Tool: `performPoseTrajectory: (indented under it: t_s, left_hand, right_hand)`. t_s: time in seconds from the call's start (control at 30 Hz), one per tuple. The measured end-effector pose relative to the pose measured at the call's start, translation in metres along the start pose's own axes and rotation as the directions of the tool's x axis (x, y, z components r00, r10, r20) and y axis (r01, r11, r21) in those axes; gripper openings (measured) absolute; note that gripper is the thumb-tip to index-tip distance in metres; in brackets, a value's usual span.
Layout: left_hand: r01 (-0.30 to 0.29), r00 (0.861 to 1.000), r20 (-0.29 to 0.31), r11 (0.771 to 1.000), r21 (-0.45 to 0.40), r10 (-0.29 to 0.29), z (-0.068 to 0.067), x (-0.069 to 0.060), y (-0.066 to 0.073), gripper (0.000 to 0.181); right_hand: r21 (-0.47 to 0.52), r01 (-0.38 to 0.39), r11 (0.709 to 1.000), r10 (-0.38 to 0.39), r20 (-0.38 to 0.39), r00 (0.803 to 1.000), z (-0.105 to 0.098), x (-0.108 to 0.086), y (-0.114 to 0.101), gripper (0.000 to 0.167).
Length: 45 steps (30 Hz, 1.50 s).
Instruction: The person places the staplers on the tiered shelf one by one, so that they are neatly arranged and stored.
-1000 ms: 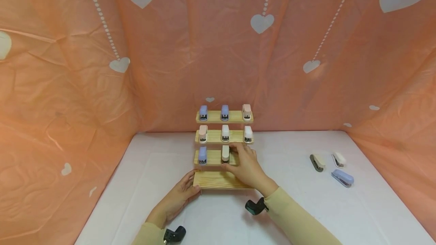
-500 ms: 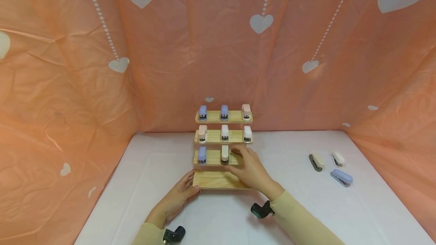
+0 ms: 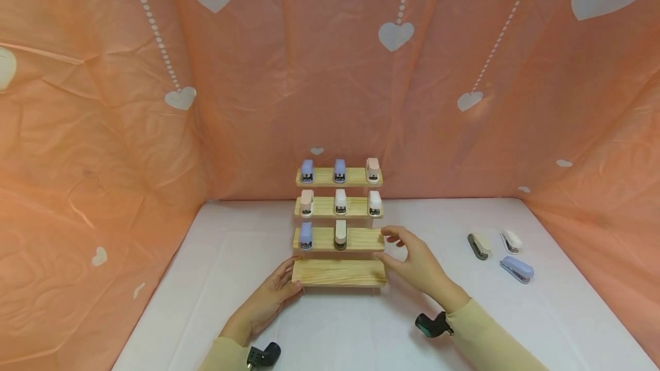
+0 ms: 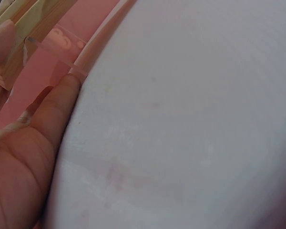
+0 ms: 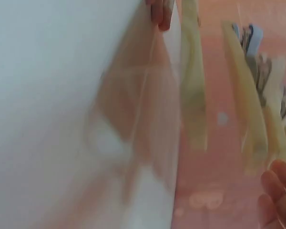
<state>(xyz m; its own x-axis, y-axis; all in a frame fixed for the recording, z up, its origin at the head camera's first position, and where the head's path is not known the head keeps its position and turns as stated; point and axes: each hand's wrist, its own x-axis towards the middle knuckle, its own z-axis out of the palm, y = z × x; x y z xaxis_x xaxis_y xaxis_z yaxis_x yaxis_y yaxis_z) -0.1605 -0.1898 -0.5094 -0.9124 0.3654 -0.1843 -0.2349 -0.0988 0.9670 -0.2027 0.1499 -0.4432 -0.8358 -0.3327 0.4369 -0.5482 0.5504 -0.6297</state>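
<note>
An orange backdrop (image 3: 309, 85) with pale hearts stands behind the white worktop (image 3: 330, 331), on which my four-tier wooden rack (image 3: 361, 272) sits. My left hand (image 3: 265, 301) grips the left end of its lowest tier, thumb at the near edge, fingers round behind. My right hand (image 3: 417, 265) holds nothing; its fingers and thumb are loosely bent and spread beside the right end of the next tier up, though I cannot tell whether the fingertips touch it. Each wrist carries a small black device (image 3: 433, 325).

Smallest are the staplers. On that same tier a blue stapler (image 3: 306, 235) stands at left and a dark-based cream stapler (image 3: 340, 233) in the middle. The tier above bears a pink one and two white ones, left to right; the top, two blue and a pink. Well to the right, a loose cream stapler (image 3: 480, 245), white stapler (image 3: 511, 241) and lavender stapler (image 3: 517, 269) lie near one another on the worktop, the lavender nearest me.
</note>
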Motion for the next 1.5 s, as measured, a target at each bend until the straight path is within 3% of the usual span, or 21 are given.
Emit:
performPoseTrajectory:
  t_s: [0.5, 0.67, 0.87, 1.03, 1.5]
  left_hand:
    - [-0.005, 1.0, -0.002, 1.0, 0.001, 0.005, 0.001, 0.001, -0.001, 0.076]
    - [-0.007, 1.0, -0.001, 1.0, -0.007, 0.007, 0.001, 0.0, -0.001, 0.077]
    - [-0.007, 1.0, -0.004, 1.0, -0.009, 0.007, 0.001, 0.0, -0.001, 0.076]
    - [-0.009, 1.0, 0.0, 1.0, -0.014, 0.009, 0.001, 0.0, -0.002, 0.075]
    - [-0.015, 1.0, 0.001, 1.0, -0.013, 0.015, 0.0, -0.001, 0.0, 0.076]
  right_hand:
    - [-0.124, -0.174, 0.977, 0.16, -0.117, 0.98, -0.053, -0.026, 0.07, 0.056]
    - [-0.139, -0.242, 0.96, 0.221, -0.151, 0.963, -0.069, -0.03, 0.089, 0.059]
    - [-0.13, -0.359, 0.924, 0.338, -0.158, 0.928, -0.084, -0.034, 0.108, 0.069]
    - [-0.122, -0.413, 0.902, 0.392, -0.167, 0.905, -0.092, -0.039, 0.118, 0.074]
    - [-0.082, -0.467, 0.88, 0.45, -0.169, 0.877, -0.095, -0.039, 0.126, 0.078]
